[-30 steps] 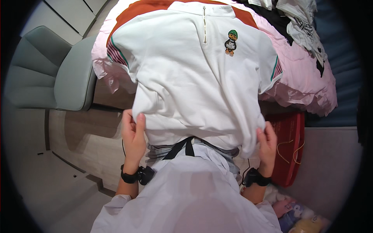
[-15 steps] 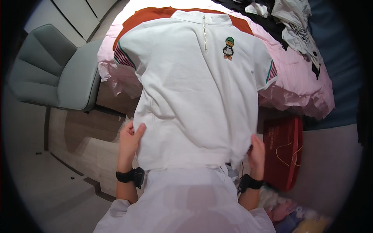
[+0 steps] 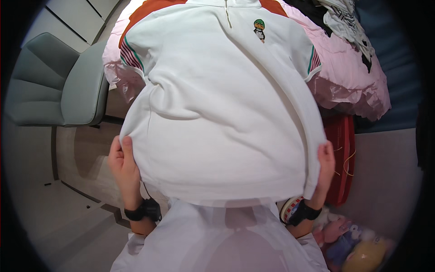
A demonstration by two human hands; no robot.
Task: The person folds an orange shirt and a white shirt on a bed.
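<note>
A white short-sleeved shirt [image 3: 222, 113] with a zip at the neck and a small duck-like patch [image 3: 258, 31] is spread out in front of me. Its striped sleeves and collar lie on the bed, while the lower part hangs over the near edge toward my body. My left hand [image 3: 123, 158] grips the shirt's left side near the hem, thumb on top. On the other side, my right hand [image 3: 325, 162] pinches the right edge at about the same height. Orange cloth [image 3: 152, 8] shows beneath the shirt's shoulders.
The bed has a pink ruffled cover [image 3: 349, 86]. Black and white clothes [image 3: 346, 22] lie at its far right. A grey chair [image 3: 68, 84] stands at the left. A red bag [image 3: 343, 158] with cord handles and several plush toys [image 3: 358, 247] are on the right.
My hands have moved apart, stretching the lower part of the shirt wider and smoother. The view has shifted, so the collar now sits at the upper edge.
</note>
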